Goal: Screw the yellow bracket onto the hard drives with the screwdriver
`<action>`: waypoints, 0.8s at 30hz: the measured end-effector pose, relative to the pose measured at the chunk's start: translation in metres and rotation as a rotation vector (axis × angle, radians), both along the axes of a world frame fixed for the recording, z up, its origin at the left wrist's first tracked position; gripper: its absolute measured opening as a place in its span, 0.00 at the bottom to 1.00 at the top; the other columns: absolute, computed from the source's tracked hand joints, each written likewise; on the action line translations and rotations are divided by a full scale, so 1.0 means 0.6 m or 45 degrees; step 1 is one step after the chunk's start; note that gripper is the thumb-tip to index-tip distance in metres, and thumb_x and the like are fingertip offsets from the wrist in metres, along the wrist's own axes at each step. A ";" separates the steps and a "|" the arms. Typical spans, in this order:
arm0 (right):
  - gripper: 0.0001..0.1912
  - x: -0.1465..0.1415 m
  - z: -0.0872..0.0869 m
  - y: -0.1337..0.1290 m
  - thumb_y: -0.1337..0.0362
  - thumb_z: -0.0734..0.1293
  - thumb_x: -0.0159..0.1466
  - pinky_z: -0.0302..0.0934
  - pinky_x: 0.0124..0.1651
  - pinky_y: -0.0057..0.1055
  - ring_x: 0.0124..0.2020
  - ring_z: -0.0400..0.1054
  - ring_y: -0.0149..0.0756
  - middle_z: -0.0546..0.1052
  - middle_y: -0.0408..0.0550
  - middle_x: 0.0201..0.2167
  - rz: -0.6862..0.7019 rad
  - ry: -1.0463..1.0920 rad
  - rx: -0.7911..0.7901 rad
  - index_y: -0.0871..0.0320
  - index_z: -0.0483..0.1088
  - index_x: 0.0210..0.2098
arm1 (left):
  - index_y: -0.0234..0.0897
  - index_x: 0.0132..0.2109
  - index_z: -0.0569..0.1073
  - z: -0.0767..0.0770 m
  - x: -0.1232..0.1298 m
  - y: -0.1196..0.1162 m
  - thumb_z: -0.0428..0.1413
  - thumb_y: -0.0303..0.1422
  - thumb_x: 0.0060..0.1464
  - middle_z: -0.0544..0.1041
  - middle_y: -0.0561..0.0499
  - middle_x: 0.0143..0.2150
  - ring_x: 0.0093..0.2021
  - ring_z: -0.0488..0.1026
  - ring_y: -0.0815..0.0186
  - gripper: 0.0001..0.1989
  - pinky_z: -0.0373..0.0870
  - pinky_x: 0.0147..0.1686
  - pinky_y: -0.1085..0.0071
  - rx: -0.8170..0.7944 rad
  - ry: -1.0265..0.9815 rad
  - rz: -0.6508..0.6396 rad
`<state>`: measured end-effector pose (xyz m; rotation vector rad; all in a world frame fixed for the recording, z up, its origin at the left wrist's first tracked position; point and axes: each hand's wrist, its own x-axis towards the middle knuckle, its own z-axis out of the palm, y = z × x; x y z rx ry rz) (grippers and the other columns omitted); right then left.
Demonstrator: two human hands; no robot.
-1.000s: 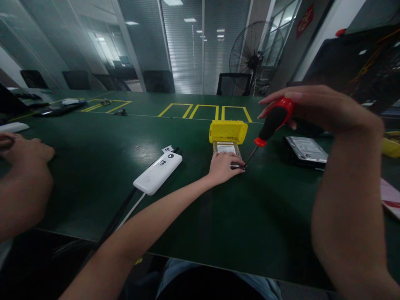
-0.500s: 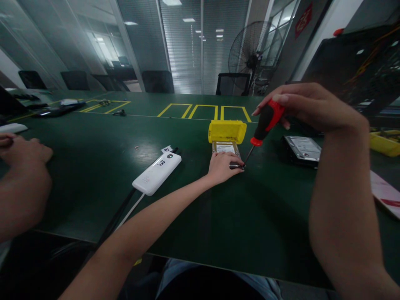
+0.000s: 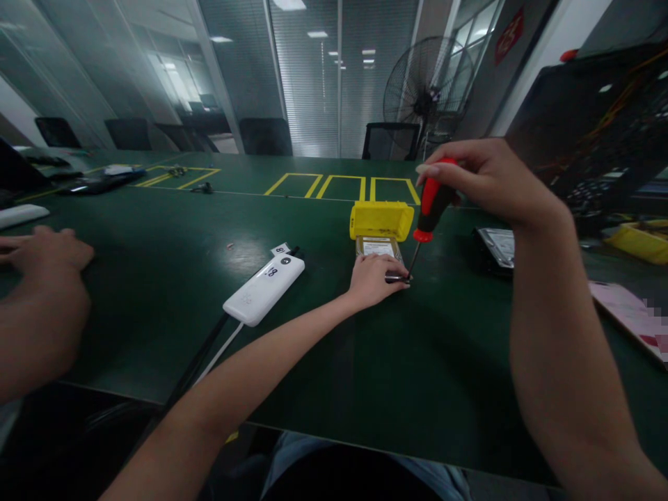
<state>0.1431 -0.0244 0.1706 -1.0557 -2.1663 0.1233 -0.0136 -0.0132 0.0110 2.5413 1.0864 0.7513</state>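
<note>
The left forearm (image 3: pixel 271 365) stretches forward on a slant to the left hand (image 3: pixel 371 280), which lies low, back upward. Above and to its right, the right hand (image 3: pixel 483 175) is curled in a grip, reaching leftward from a bent wrist (image 3: pixel 545 212) atop a steeply raised right forearm (image 3: pixel 558 313).

Near the centre of the frame, I can't see the lower part of the hard drive (image 3: pixel 379 246), since the left hand (image 3: pixel 371 277) covers it. The right hand (image 3: pixel 483 179) hides part of the handle of the screwdriver (image 3: pixel 428 212), and its tip is too small for me to tell what it touches. At right, the forearm blocks the end of a second drive (image 3: pixel 498 245). The right edge cuts off a yellow tray (image 3: pixel 637 240) and a pink board (image 3: pixel 623 305); the left edge crops a co-worker's arm (image 3: pixel 44 320), which looks blurred.
</note>
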 end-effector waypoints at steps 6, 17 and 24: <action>0.21 -0.010 -0.001 -0.001 0.50 0.60 0.61 0.49 0.25 0.25 0.22 0.57 0.24 0.67 0.43 0.21 -0.036 -0.051 0.107 0.62 0.68 0.24 | 0.44 0.40 0.74 -0.001 0.005 0.000 0.56 0.40 0.51 0.74 0.57 0.46 0.47 0.67 0.62 0.10 0.57 0.46 0.61 0.014 -0.038 0.017; 0.21 -0.005 -0.002 0.001 0.48 0.54 0.64 0.52 0.21 0.24 0.21 0.59 0.24 0.68 0.43 0.27 -0.076 -0.098 -0.027 0.57 0.67 0.40 | 0.45 0.40 0.74 0.000 0.005 -0.001 0.55 0.40 0.52 0.74 0.58 0.47 0.49 0.66 0.62 0.10 0.56 0.47 0.61 0.001 -0.011 0.012; 0.22 0.003 -0.006 0.006 0.50 0.51 0.65 0.54 0.24 0.25 0.22 0.59 0.26 0.68 0.45 0.30 -0.122 -0.110 -0.036 0.57 0.67 0.43 | 0.45 0.41 0.74 -0.002 0.005 0.002 0.55 0.41 0.52 0.74 0.57 0.47 0.49 0.66 0.62 0.10 0.56 0.46 0.60 0.015 -0.017 0.001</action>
